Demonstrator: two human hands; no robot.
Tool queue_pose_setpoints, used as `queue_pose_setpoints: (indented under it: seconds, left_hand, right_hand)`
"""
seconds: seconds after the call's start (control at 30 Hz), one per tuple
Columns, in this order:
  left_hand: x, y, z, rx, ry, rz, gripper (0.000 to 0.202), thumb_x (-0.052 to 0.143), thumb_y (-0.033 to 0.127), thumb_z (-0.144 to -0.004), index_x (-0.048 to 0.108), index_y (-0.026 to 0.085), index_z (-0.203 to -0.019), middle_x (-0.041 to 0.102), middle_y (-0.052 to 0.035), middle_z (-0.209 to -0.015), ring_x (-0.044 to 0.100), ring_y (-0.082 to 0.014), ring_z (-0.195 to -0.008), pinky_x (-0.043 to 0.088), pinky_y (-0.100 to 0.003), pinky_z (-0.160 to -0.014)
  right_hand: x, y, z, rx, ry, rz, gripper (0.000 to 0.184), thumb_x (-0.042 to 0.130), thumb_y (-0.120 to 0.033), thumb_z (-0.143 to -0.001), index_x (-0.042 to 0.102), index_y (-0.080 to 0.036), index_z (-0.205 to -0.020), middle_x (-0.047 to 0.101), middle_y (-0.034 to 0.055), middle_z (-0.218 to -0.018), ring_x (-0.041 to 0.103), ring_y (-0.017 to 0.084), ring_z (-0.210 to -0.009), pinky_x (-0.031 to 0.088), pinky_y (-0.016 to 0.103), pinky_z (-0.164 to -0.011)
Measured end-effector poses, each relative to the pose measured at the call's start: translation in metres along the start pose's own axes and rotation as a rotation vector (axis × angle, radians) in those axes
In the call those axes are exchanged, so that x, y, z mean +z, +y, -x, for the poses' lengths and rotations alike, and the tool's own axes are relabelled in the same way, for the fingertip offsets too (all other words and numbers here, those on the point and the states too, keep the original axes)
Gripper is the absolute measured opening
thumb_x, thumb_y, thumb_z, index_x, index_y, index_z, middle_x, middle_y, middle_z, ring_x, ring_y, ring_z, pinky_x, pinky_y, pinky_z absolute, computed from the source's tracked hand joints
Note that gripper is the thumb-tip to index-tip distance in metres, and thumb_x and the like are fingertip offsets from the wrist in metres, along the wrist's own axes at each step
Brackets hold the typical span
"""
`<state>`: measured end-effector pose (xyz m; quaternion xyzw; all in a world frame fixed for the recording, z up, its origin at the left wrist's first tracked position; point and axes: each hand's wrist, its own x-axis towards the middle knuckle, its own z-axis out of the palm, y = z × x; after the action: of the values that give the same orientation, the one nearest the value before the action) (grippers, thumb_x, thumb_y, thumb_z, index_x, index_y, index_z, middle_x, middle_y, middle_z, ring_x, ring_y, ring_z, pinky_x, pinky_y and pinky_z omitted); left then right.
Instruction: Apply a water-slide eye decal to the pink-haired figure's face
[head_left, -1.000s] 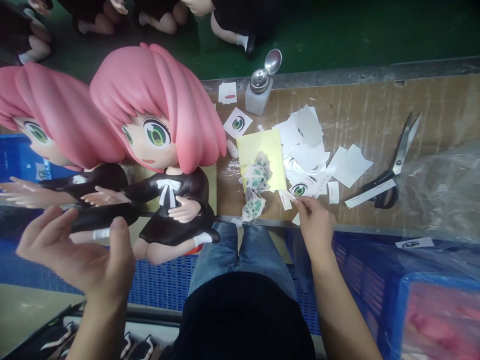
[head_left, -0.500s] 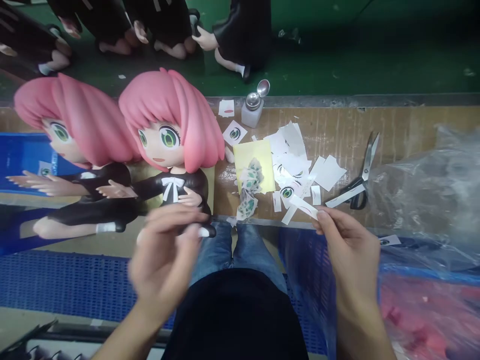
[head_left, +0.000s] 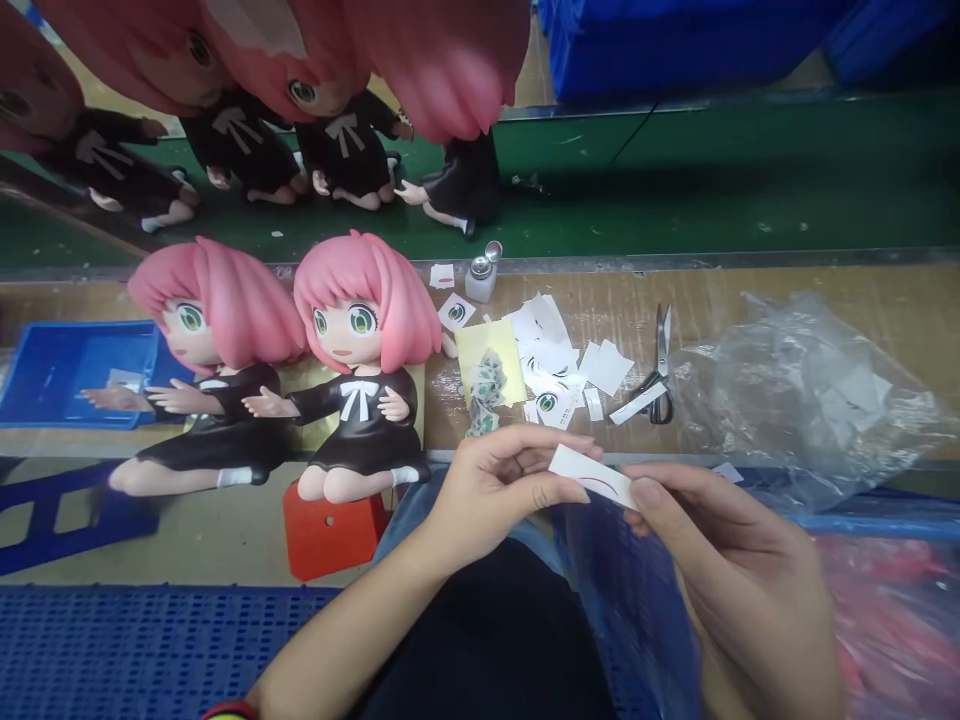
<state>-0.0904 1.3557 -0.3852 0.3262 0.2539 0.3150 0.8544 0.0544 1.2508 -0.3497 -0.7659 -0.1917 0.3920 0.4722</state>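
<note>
A narrow white decal slip [head_left: 592, 477] with a thin dark-red curved line is held in front of me. My right hand [head_left: 739, 560] pinches its right end between thumb and forefinger. My left hand [head_left: 506, 490] closes around the other end, its thumb along the lower edge and its fingers partly behind the slip. Left of my hands, a pink-haired figure [head_left: 356, 390] in a black dress sits at the table edge, with a similar figure [head_left: 217, 400] beside it. Loose decal sheets [head_left: 544, 335] lie beyond my hands, near a yellow paper [head_left: 514, 345] with crumpled green-marked pieces on it.
Black-handled scissors [head_left: 661, 375] lie right of the sheets, beside a clear plastic bag [head_left: 772, 390]. A small bottle [head_left: 480, 288] with its metal lid up stands behind. A blue tray [head_left: 75, 385] is at left, a red stool [head_left: 330, 540] below. More figures [head_left: 345, 150] line the green surface.
My left hand has moved right from beside the nearer figure to the slip. My right hand has brought the slip closer to me, away from the sheets. The view has tilted up.
</note>
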Motion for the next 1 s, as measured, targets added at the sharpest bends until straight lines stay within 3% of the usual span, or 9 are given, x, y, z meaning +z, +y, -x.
queue_pose_setpoints:
  seconds: [0.13,0.27,0.37,0.53,0.77,1.0]
  left_hand:
    - [0.002,-0.004,0.001,0.003,-0.036,0.036,0.028,0.088,0.010,-0.076,0.082,0.025,-0.099,0.082,-0.0007,-0.099,0.077,-0.0129,-0.090,0.061,-0.016,-0.081]
    - [0.002,-0.007,0.003,0.010,-0.087,0.068,0.030,0.091,0.016,-0.074,0.081,0.026,-0.100,0.082,-0.0020,-0.100,0.078,-0.0160,-0.092,0.063,-0.020,-0.078]
    - [0.003,-0.005,0.005,0.007,-0.143,0.068,0.029,0.088,0.025,-0.079,0.080,0.024,-0.107,0.081,-0.0051,-0.107,0.077,-0.0189,-0.101,0.063,-0.022,-0.084]
    - [0.008,0.001,0.007,0.017,-0.197,0.067,0.024,0.078,0.035,-0.090,0.079,0.024,-0.112,0.079,-0.0034,-0.113,0.074,-0.0143,-0.107,0.057,-0.020,-0.095]
    - [0.014,0.006,0.009,-0.040,-0.142,0.068,0.016,0.075,0.030,-0.092,0.080,0.023,-0.106,0.079,-0.0034,-0.106,0.074,-0.0119,-0.097,0.059,-0.019,-0.090]
    - [0.018,0.006,0.007,-0.124,0.017,0.047,0.010,0.075,0.026,-0.092,0.077,0.017,-0.092,0.074,-0.0009,-0.077,0.076,-0.0139,-0.072,0.062,-0.019,-0.071]
  right_hand:
    - [-0.006,0.005,0.000,-0.025,-0.062,-0.061,0.033,0.082,-0.055,-0.077,0.077,-0.025,-0.089,0.066,0.0070,-0.071,0.062,0.020,-0.061,0.051,0.030,-0.051]
    - [-0.009,0.005,-0.001,-0.048,-0.103,-0.113,0.032,0.083,-0.056,-0.076,0.076,-0.025,-0.084,0.059,0.0043,-0.063,0.059,0.018,-0.059,0.052,0.028,-0.053]
    - [-0.009,0.002,0.001,-0.056,-0.106,-0.139,0.031,0.082,-0.054,-0.078,0.076,-0.024,-0.084,0.058,0.0030,-0.064,0.059,0.016,-0.061,0.053,0.025,-0.056]
    - [-0.010,0.002,0.002,-0.071,-0.102,-0.153,0.025,0.081,-0.049,-0.082,0.076,-0.024,-0.087,0.061,0.0012,-0.067,0.060,0.012,-0.064,0.051,0.018,-0.060]
    - [-0.014,0.006,0.001,-0.133,-0.088,-0.142,0.023,0.082,-0.046,-0.082,0.077,-0.026,-0.091,0.064,0.0009,-0.070,0.062,0.010,-0.066,0.052,0.014,-0.060]
    - [-0.014,0.007,0.005,-0.273,-0.105,-0.065,0.011,0.072,-0.039,-0.094,0.072,-0.030,-0.102,0.066,-0.0024,-0.077,0.063,0.008,-0.069,0.051,0.012,-0.062]
